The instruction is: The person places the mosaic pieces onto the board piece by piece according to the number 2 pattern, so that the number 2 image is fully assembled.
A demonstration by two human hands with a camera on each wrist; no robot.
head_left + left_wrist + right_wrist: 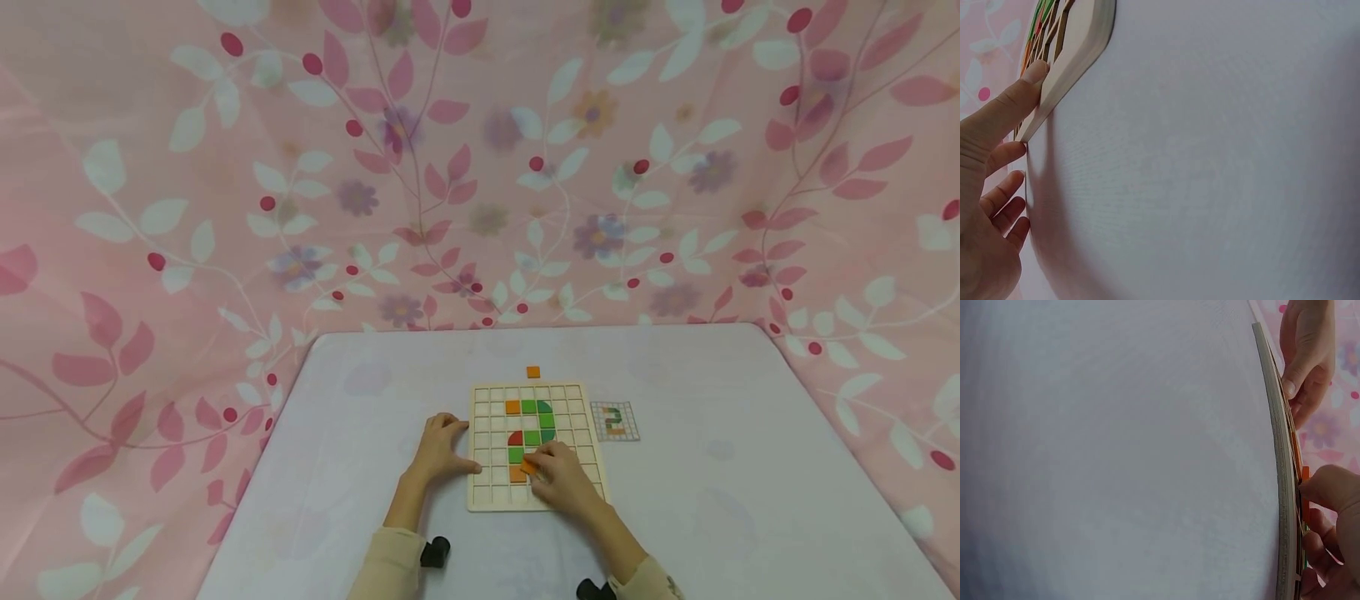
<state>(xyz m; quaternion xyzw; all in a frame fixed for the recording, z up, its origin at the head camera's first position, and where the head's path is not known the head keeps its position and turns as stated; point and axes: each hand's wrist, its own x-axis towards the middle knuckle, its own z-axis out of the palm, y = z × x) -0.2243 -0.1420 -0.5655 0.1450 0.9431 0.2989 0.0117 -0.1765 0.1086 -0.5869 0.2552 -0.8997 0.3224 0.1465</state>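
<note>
A wooden grid board (481,492) lies on the table, with green, red and orange tiles set in its middle cells. At the board's left edge is my left hand (437,450), its thumb resting on the rim (1069,69) and its other fingers spread beside it. My right hand (564,479) pinches an orange tile (529,467) low over the board, beside another orange tile (517,474) that sits in a cell. In the right wrist view the pinched orange tile (1305,487) stands up from the board's surface between thumb and fingers. Part of the lower right grid is hidden under this hand.
A loose orange square tile (533,372) lies just behind the board. To its right is a small pattern card (615,421) with a printed grid and coloured shape. The white table (712,500) meets a pink floral cloth (480,208) at the back.
</note>
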